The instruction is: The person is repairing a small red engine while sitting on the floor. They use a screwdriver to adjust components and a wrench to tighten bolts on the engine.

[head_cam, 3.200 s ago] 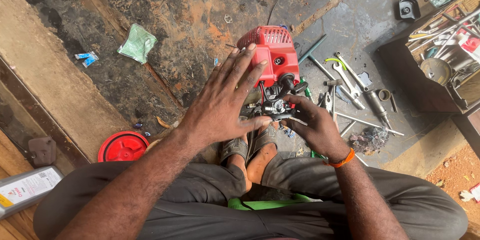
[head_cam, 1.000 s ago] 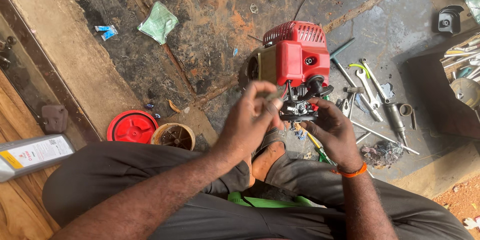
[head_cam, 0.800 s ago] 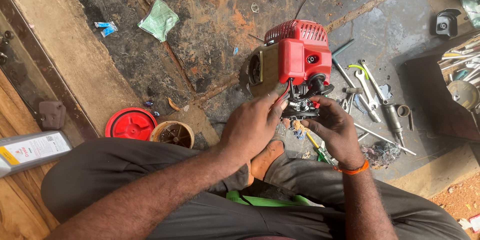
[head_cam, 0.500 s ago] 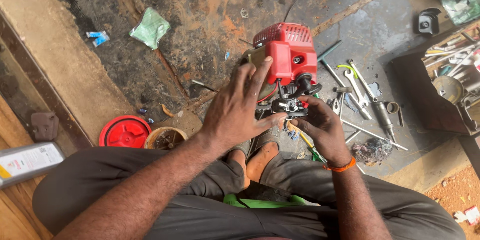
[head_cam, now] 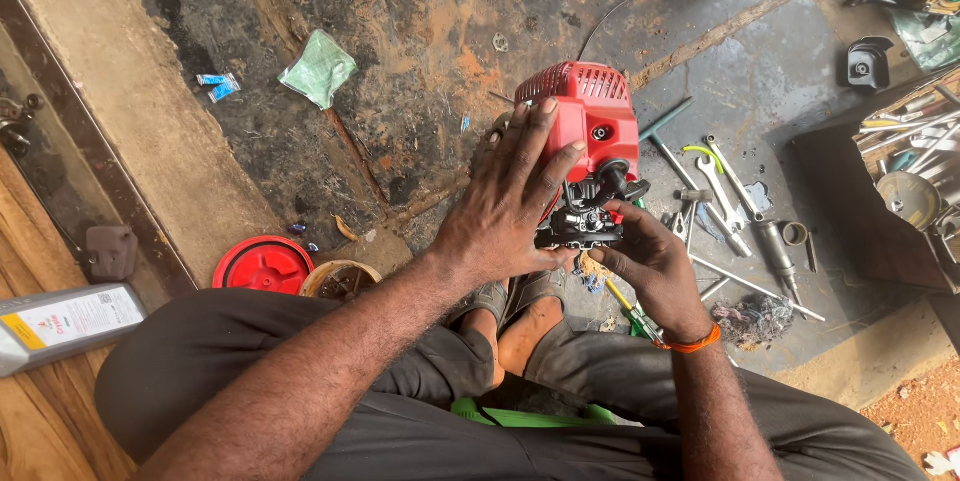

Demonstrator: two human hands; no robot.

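While the left hand [head_cam: 505,211] was spread flat, fingers open, steadying the red engine [head_cam: 585,136] on the floor, the right hand [head_cam: 645,266] was pinched closed on its black carburettor [head_cam: 580,226]; spanners [head_cam: 725,176] lay just beside.

one red engine [head_cam: 590,131], two hands [head_cam: 505,211], one red lid [head_cam: 263,265]
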